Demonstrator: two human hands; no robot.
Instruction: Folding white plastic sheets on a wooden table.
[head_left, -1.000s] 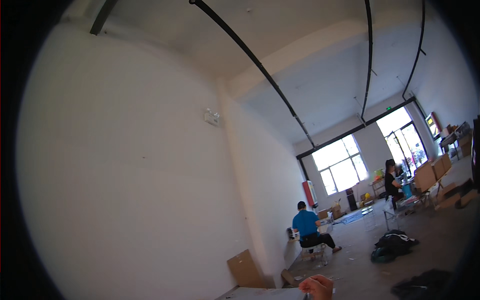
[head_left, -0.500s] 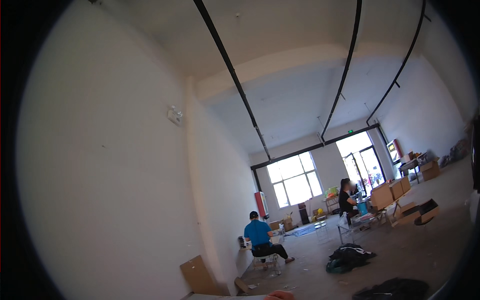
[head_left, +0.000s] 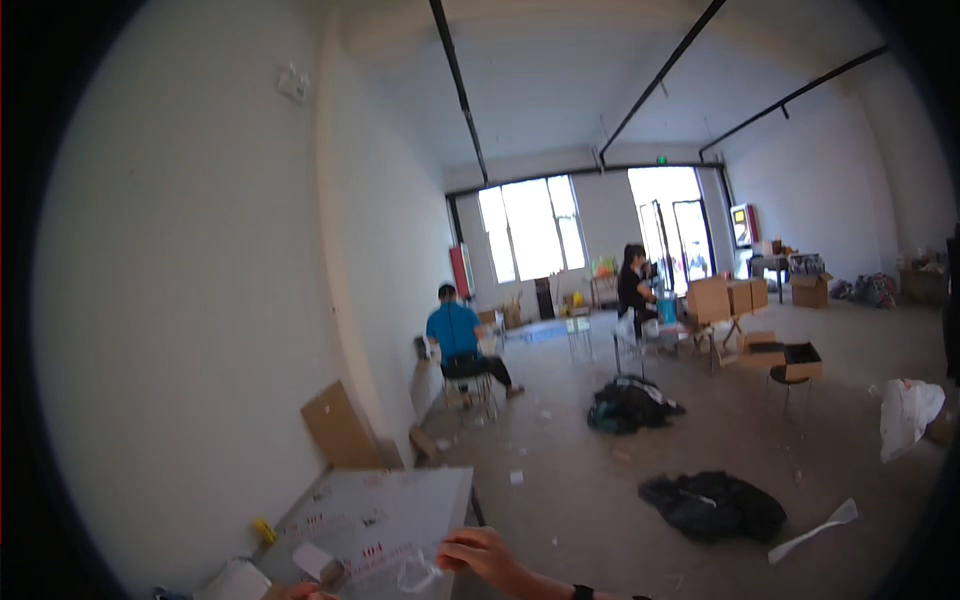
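My right hand is over the right edge of the table, its fingers bent together. At its fingertips is a crumpled, see-through plastic piece, which the fingers seem to pinch. Only a sliver of my left hand shows at the lower edge, and what its fingers do is cut off. Just beyond that hand a small white box rests on the table. The tabletop is covered with a pale sheet bearing red print.
A yellow object and a cardboard sheet are by the left wall. Dark bundles lie on the floor. One person in blue sits ahead; another in black is near cartons. A white bag is at right.
The view has tilted down and levelled, bringing the tabletop, the white box and the plastic piece into sight. More of my right hand shows, and a bit of my left hand has appeared.
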